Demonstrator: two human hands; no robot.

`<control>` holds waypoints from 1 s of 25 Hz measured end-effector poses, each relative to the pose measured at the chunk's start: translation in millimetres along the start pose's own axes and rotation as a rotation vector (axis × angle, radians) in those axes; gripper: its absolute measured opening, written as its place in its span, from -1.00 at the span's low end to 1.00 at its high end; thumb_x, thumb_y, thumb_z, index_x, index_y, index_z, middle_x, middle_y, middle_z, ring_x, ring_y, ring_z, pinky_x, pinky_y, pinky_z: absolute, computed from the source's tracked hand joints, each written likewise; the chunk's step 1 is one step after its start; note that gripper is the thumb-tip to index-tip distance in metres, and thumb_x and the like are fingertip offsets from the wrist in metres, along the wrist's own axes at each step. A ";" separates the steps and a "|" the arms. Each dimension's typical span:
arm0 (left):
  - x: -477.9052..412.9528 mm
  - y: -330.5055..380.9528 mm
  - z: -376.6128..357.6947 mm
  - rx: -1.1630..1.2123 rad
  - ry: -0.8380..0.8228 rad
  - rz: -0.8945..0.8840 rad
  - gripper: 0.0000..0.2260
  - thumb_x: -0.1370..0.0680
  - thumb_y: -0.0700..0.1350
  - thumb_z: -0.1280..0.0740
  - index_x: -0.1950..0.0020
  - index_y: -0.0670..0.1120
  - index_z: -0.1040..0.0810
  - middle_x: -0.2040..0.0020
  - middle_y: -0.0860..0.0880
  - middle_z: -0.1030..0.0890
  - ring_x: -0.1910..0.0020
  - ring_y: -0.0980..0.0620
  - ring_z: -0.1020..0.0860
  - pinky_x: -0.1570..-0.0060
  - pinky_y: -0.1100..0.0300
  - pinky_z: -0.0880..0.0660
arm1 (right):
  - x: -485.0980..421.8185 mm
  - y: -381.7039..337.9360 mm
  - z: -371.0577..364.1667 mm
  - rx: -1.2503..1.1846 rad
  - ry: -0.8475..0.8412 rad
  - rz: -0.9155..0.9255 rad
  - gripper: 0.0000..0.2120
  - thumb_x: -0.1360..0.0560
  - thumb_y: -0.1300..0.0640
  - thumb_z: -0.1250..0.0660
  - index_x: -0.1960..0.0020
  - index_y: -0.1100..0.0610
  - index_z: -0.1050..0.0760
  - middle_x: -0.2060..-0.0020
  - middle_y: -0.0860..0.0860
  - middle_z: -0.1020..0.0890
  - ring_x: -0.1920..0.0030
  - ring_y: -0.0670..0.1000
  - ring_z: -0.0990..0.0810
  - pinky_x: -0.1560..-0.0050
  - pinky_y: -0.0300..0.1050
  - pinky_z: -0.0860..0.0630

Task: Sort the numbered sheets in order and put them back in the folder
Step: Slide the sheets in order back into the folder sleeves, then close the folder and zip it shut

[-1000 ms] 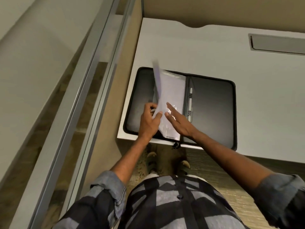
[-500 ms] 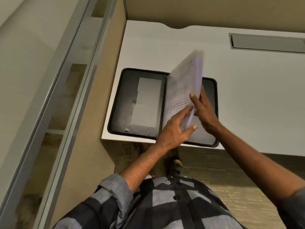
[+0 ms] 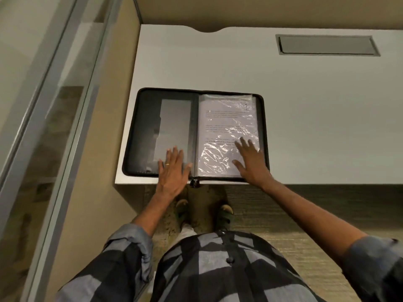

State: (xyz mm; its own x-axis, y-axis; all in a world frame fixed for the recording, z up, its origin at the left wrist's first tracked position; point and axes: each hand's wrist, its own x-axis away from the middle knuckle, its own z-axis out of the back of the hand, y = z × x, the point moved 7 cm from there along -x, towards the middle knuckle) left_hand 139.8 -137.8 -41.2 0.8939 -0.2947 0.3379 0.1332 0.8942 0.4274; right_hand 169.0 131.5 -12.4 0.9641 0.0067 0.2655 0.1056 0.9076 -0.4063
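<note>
The white tabletop stood beside a glass partition. A black folder lay open at its near edge. The sheets, in a crinkled clear sleeve, lay on the folder's right half, the top one marked 1. My left hand rested flat on the left half. My right hand pressed flat on the sheets, fingers straight, grasping nothing.

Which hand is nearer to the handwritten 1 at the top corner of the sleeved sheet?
Right. The right hand lies flat on that sheet, below the 1; the left hand rests across the spine, on the other half of the folder.
</note>
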 end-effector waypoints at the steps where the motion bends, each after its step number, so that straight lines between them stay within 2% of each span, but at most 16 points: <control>1: -0.8 -13.9 0.3 -0.036 -0.013 0.027 -0.38 -0.70 0.24 0.07 -0.68 -0.01 0.10 -0.67 -0.04 0.21 -0.63 -0.05 0.27 -0.57 -0.22 0.25 | 0.9 -10.2 -13.5 0.051 -0.064 0.018 -0.34 -0.69 -0.06 -0.18 -0.67 0.04 0.05 -0.66 0.04 0.10 -0.65 0.14 0.18 -0.57 0.38 0.04; 5: -0.5 -51.7 0.8 -0.132 -0.034 0.075 -0.38 -0.70 0.24 0.03 -0.68 0.04 0.14 -0.67 -0.04 0.23 -0.63 -0.08 0.29 -0.55 -0.34 0.23 | 0.3 -47.0 -50.8 0.169 -0.185 0.101 -0.31 -0.70 -0.14 -0.07 -0.67 0.02 0.21 -0.64 0.02 0.25 -0.62 0.12 0.32 -0.58 0.36 0.15; 8: 2.1 -73.6 12.8 -0.127 0.000 0.153 -0.35 -0.68 0.28 -0.01 -0.68 0.04 0.10 -0.67 -0.05 0.22 -0.63 -0.10 0.29 -0.49 -0.38 0.25 | -6.1 -69.8 -67.2 0.213 -0.219 0.141 -0.28 -0.69 -0.18 -0.08 -0.67 0.04 0.23 -0.64 0.03 0.26 -0.62 0.13 0.31 -0.57 0.35 0.13; 12: 6.1 -107.4 32.8 -0.133 0.067 0.273 -0.31 -0.66 0.30 -0.09 -0.68 0.02 0.04 -0.68 -0.10 0.17 -0.64 -0.17 0.26 -0.47 -0.43 0.18 | -17.1 -105.3 -82.3 0.273 -0.224 0.213 -0.30 -0.70 -0.17 -0.06 -0.67 0.05 0.19 -0.65 0.06 0.22 -0.63 0.15 0.26 -0.58 0.35 0.09; 15: 9.8 -128.4 48.3 -0.030 0.145 0.334 -0.39 -0.66 0.20 -0.21 -0.65 0.01 -0.17 -0.68 -0.18 0.08 -0.63 -0.30 0.13 -0.51 -0.38 0.03 | -28.5 -133.2 -90.2 0.241 -0.235 0.259 -0.29 -0.69 -0.19 -0.07 -0.67 0.05 0.17 -0.65 0.07 0.18 -0.64 0.15 0.22 -0.60 0.30 0.11; 19: 9.5 -135.4 60.3 0.165 0.226 0.350 -0.49 -0.65 0.07 -0.31 -0.57 -0.06 -0.34 -0.67 -0.20 -0.01 -0.61 -0.31 -0.08 -0.52 -0.24 -0.20 | -44.4 -168.1 -98.7 0.181 -0.265 0.327 -0.27 -0.68 -0.13 -0.16 -0.67 0.05 0.16 -0.66 0.08 0.16 -0.64 0.15 0.19 -0.60 0.20 0.10; 23: 4.4 -133.3 68.6 0.250 0.252 0.387 -0.50 -0.63 0.05 -0.35 -0.53 -0.06 -0.38 -0.66 -0.18 -0.05 -0.59 -0.30 -0.13 -0.51 -0.22 -0.20 | -53.9 -178.7 -108.6 0.192 -0.299 0.320 -0.30 -0.69 -0.12 -0.14 -0.67 0.03 0.14 -0.66 0.07 0.15 -0.65 0.15 0.18 -0.61 0.23 0.08; 25: 3.3 -136.4 72.8 0.247 0.262 0.409 -0.48 -0.62 0.07 -0.36 -0.53 -0.06 -0.38 -0.63 -0.16 -0.17 -0.57 -0.30 -0.17 -0.50 -0.22 -0.19 | -54.6 -176.8 -111.1 0.210 -0.292 0.320 -0.32 -0.69 -0.12 -0.12 -0.67 0.04 0.12 -0.66 0.08 0.14 -0.65 0.15 0.17 -0.62 0.22 0.08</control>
State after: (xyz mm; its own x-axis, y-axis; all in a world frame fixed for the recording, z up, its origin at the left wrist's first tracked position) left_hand 93.4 -285.2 -37.3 0.9327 0.1823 0.3112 -0.3239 0.8029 0.5004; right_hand 124.8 -75.9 -52.1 0.8281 0.3898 0.4028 -0.2654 0.9056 -0.3307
